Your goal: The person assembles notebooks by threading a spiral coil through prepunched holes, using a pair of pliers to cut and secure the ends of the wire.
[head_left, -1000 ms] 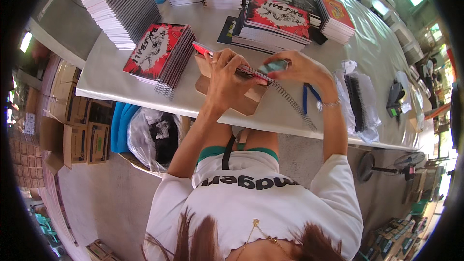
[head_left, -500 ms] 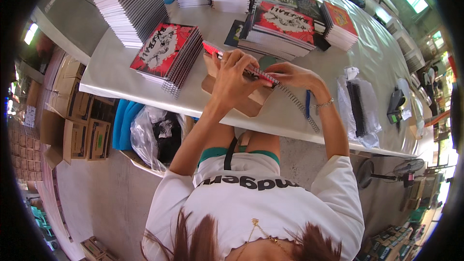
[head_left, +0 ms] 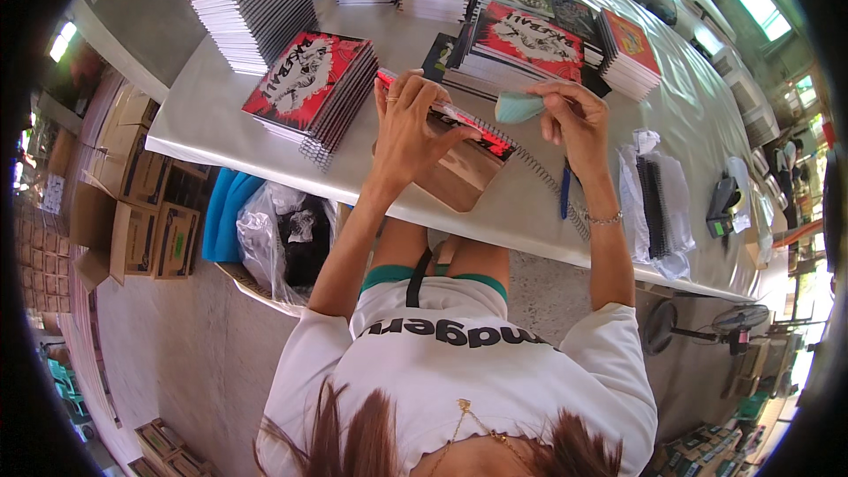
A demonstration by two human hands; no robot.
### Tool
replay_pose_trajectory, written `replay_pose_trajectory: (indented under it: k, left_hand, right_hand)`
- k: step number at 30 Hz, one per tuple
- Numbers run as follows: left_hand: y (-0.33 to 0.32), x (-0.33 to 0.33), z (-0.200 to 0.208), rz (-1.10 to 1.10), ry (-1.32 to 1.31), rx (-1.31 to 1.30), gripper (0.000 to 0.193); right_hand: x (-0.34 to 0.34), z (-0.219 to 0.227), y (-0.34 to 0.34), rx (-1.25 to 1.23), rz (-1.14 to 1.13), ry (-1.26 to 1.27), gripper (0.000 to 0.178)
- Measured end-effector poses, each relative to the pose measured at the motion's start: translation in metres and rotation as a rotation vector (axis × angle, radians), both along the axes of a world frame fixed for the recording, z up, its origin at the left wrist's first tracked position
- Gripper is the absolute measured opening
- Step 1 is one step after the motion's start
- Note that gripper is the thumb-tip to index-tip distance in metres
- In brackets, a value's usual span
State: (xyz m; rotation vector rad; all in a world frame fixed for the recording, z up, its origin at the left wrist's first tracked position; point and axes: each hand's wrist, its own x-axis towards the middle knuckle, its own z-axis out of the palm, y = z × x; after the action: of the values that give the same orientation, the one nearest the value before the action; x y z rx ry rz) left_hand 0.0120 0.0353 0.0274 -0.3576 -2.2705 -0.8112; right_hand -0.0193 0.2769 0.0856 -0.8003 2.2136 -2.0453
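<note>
My left hand (head_left: 408, 128) grips a red-covered notebook (head_left: 497, 143), holding it on edge with its bound side up. A long wire-like spiral coil (head_left: 539, 175) runs from the notebook's right end and trails over the table to its front edge. Under the notebook is a brown board or block (head_left: 459, 178). Between the fingers of my right hand (head_left: 576, 119) is a pale green, rounded, soft-looking piece (head_left: 518, 108), held just above the coil end of the notebook. Its exact kind is unclear. A blue pen-like stick (head_left: 564, 193) lies below my right wrist.
Coil-bound red notebooks (head_left: 309, 79) are stacked at left, before a tall notebook pile (head_left: 238, 9). More book stacks (head_left: 521, 40) stand at the back. Black coils in plastic (head_left: 652, 203) and a dark device (head_left: 724, 199) lie right. An open carton (head_left: 265, 283) sits below the table's front edge.
My right hand has left the notebook's coil and lifted the pale green piece from the table, moving up and right. My left hand still holds the notebook.
</note>
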Motion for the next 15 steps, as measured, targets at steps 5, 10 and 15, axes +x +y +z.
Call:
replay_pose_trajectory:
  k: [5,10,15]
  left_hand:
    - [0.001,-0.002,0.002,-0.058,-0.049,0.012,0.052]
    - [-0.002,-0.003,0.007,-0.046,0.078,-0.001,0.048]
    - [-0.001,0.001,0.011,-0.053,0.041,0.046,0.044]
  right_hand:
    - [-0.006,-0.026,-0.006,0.303,0.035,0.380,0.014]
    - [0.013,0.008,-0.016,0.139,0.068,0.165,0.013]
    - [0.001,-0.009,-0.009,0.126,-0.004,0.207,0.013]
